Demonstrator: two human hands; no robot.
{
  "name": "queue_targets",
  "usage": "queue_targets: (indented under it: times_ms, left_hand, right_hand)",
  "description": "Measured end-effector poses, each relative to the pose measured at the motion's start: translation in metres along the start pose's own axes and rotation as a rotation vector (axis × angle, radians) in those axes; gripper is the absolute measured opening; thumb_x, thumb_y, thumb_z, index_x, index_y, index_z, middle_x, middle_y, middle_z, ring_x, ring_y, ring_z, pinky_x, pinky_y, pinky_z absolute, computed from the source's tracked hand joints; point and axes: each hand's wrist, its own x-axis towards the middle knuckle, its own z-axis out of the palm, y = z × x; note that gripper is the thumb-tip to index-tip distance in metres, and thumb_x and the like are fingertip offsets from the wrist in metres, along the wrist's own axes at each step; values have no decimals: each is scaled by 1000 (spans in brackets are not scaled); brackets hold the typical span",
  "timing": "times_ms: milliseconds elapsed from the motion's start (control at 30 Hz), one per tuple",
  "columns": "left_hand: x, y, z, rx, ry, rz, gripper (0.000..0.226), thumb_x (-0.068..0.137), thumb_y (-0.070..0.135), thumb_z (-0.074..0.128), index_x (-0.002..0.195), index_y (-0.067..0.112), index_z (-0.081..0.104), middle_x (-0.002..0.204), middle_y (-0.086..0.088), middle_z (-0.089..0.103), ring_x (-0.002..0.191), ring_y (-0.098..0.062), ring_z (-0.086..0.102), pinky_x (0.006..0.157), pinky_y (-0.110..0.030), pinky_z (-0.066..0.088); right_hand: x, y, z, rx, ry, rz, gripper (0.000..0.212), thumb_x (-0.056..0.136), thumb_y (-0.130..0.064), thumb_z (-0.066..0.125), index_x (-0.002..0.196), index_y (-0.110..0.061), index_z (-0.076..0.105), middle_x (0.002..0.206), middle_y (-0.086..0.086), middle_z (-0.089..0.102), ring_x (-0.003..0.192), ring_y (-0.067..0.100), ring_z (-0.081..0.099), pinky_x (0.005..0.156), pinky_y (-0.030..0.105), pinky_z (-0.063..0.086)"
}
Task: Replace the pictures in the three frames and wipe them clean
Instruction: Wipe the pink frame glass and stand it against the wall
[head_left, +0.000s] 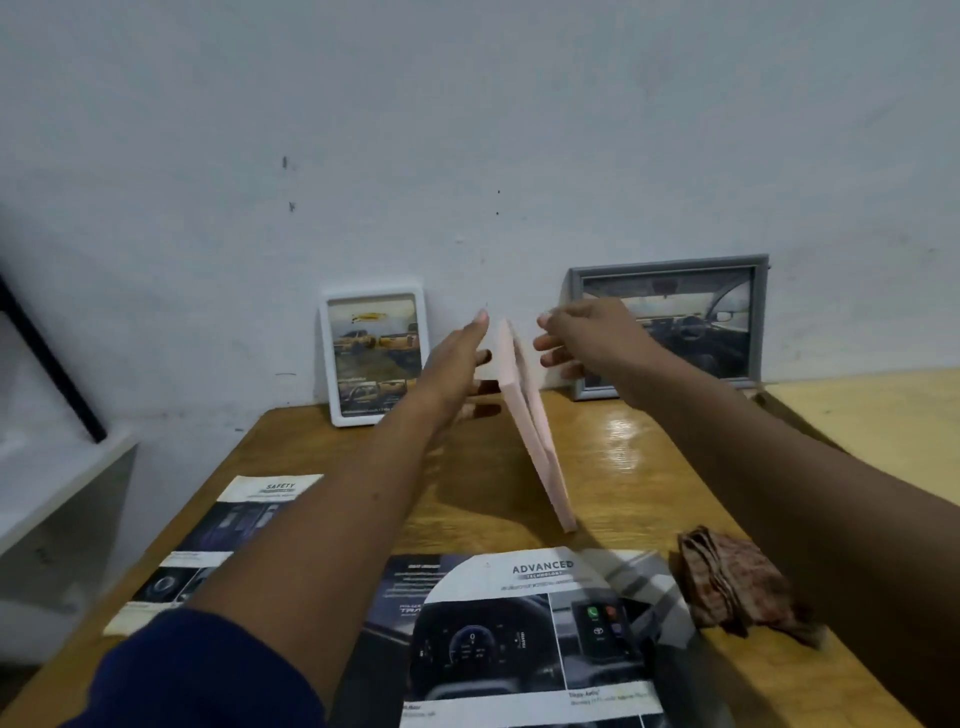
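Wooden table (623, 467) stood against a white wall. Pink frame (530, 415) stood edge-on between both spread hands, left hand (457, 358) and right hand (576, 338) open, neither clearly gripping.

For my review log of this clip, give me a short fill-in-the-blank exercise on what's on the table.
1. The white frame stands against the wall, to the ____ of the grey frame.
2. The pink frame between the hands stands on its ____.
3. The crumpled cloth lies near the person's ____ arm.
4. The nearest sheet is headed ____.

Missing words: left; edge; right; ADVANCED
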Motion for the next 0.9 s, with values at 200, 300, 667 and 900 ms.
queue_targets:
  times_ms: [200,300,667,900]
  left_hand:
    - [-3,-34,-39,358,75,-10,59,98,56,50,147,24,50,140,-1,55,114,-24,57,99,-42,48]
    - [-7,-66,-38,344,56,-109,49,104,49,45,149,29,48,137,0,53,114,-20,51,96,-38,40]
    - [-18,-131,-19,1095,-52,-44,73,104,60,20,163,17,9,171,-6,2,156,-28,-7,125,-50,-2]
    - [-28,-110,6,1155,-125,51,68,105,58,24,163,27,8,171,-3,-3,156,-30,-9,124,-52,-1]
  right_hand:
    - [-8,73,39,-372,-102,86,36,95,-31,59,128,-16,63,124,6,64,103,21,62,68,30,55]
    - [-20,101,45,-471,-116,153,45,94,-31,61,138,-20,54,131,5,60,95,18,60,66,26,55]
    - [-41,126,35,-722,-149,63,49,95,-34,60,141,-21,50,135,5,58,115,24,55,97,45,52]
    - [-61,104,0,-754,-231,124,44,96,-34,60,138,-23,55,139,5,55,118,24,55,99,42,51]
